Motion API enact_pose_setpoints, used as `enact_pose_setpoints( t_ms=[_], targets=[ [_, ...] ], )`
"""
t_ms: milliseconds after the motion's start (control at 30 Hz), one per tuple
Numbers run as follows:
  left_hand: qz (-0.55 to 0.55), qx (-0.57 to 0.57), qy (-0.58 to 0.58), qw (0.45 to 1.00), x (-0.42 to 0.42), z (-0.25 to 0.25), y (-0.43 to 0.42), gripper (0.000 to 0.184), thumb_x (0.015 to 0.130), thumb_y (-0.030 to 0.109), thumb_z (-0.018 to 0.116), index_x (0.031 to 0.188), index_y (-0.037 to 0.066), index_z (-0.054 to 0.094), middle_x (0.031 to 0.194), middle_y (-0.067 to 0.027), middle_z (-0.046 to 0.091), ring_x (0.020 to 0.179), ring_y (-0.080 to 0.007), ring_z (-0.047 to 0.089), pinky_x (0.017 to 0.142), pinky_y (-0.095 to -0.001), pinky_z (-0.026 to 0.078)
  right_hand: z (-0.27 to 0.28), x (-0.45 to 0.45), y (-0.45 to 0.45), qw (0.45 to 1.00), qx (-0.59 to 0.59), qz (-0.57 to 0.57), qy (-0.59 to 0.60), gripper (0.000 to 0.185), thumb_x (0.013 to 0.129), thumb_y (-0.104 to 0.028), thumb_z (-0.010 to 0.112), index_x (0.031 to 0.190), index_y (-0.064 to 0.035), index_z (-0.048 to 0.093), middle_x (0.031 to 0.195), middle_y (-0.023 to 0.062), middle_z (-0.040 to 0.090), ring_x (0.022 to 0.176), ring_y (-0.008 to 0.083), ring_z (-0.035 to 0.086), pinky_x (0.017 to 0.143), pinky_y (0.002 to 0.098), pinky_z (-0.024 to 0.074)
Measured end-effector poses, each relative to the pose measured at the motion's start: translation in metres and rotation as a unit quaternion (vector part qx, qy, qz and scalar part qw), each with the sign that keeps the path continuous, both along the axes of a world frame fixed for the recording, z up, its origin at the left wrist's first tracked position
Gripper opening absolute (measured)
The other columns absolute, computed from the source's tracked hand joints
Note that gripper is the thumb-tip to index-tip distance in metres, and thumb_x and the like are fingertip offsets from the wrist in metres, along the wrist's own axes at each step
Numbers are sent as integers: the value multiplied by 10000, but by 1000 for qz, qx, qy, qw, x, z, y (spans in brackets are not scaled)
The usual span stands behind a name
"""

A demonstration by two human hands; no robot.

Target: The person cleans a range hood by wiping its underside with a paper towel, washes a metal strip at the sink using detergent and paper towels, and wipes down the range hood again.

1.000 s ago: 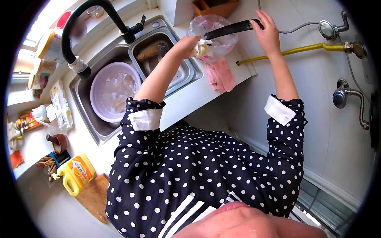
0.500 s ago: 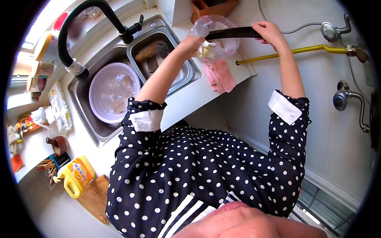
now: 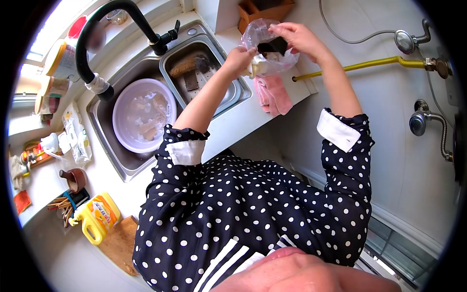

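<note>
At the counter's far end my left hand [image 3: 239,59] is closed at the left rim of a clear plastic bag [image 3: 259,32]. Pale scraps [image 3: 256,67] show in the bag beside its fingers. My right hand [image 3: 297,39] reaches over the bag's right side, with thumb and finger pinched together; what they grip is too small to make out. A dark strip [image 3: 273,46] lies folded or bunched in the bag's mouth, beneath that hand. Just below the bag, a pink cloth [image 3: 273,94] rests on the counter.
A lilac basin [image 3: 145,116] with water and pale pieces stands in the left sink bowl. The smaller bowl [image 3: 228,92] holds a brown item. A black faucet [image 3: 127,6] arches over the sink. A yellow pipe [image 3: 360,66] runs at right; a yellow jug [image 3: 103,214] stands lower left.
The dark strip, earlier stretched between both hands, is now bunched at the bag. My right hand has moved left to the bag, and the camera view has shifted slightly.
</note>
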State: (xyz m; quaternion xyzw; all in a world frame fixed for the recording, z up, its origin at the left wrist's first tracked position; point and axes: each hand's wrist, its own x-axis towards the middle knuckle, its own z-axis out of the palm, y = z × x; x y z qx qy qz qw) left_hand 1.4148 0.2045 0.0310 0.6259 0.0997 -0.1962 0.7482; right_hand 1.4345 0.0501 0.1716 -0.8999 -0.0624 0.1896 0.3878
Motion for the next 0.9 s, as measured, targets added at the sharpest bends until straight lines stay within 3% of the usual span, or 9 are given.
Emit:
enact_pose_setpoints(
  t_ms=[167,233,267,367,467,567,600,733,900],
  targets=[
    [8,-59,-83,995,0,-18,-5,304,801,216,598,950,-47,561,788,-102,595,641,-175,592,542,-291,491,-23,-12,15,993,70,38,82,223,865,-177,503,1060,-127,600,999,-7,592,750,82,573,607,214,435],
    [20,-97,-77,992,-2,-4,-5,296,807,204,590,957,-49,555,792,-98,591,652,-180,593,546,-296,494,-36,-11,8,987,95,122,43,288,820,-95,531,1106,-113,561,1011,35,585,812,134,598,659,243,458],
    [29,-129,-64,989,-7,5,-4,376,729,271,667,902,-52,584,790,-92,610,653,-144,591,560,-268,477,-40,-10,5,980,108,163,23,336,798,-54,546,1129,-106,542,1017,57,581,844,159,610,685,258,470],
    [34,-80,-56,995,0,-14,-6,393,726,291,671,903,-48,580,799,-90,610,660,-144,589,574,-269,476,-35,-14,6,964,62,253,-56,428,741,-15,581,1155,-101,510,1066,101,564,915,229,590,761,301,463],
    [19,7,-162,987,-7,-10,-7,365,798,200,583,1039,-68,524,881,-128,591,713,-184,594,586,-294,496,-59,7,-2,919,-2,312,-240,488,758,-54,603,1219,-132,462,1011,105,577,819,172,550,718,282,452],
    [21,69,-59,996,6,-12,-7,356,795,185,562,1059,-51,529,879,-115,593,750,-190,593,633,-298,491,-34,7,-3,936,-63,180,-297,467,768,-103,623,1204,-77,458,888,119,602,746,184,569,678,289,463],
    [36,61,-64,995,10,-17,-5,387,726,222,590,992,-57,555,845,-169,619,768,-241,611,671,-332,480,-22,7,-2,947,-109,120,-276,393,792,-138,615,1138,-12,478,791,100,608,671,175,579,641,289,468],
    [21,225,-136,965,32,-21,5,481,730,267,586,1133,11,522,1023,-195,598,950,-307,582,817,-349,445,-17,31,-19,978,-41,63,-195,320,802,-179,613,1033,13,502,797,86,616,647,153,589,629,274,474],
    [44,204,-174,962,25,-21,10,550,745,319,608,1168,-15,495,1047,-223,583,982,-301,573,840,-329,436,-45,49,-21,967,-55,24,-248,348,795,-199,624,1055,-1,504,895,102,624,687,161,601,645,282,480]
  ],
)
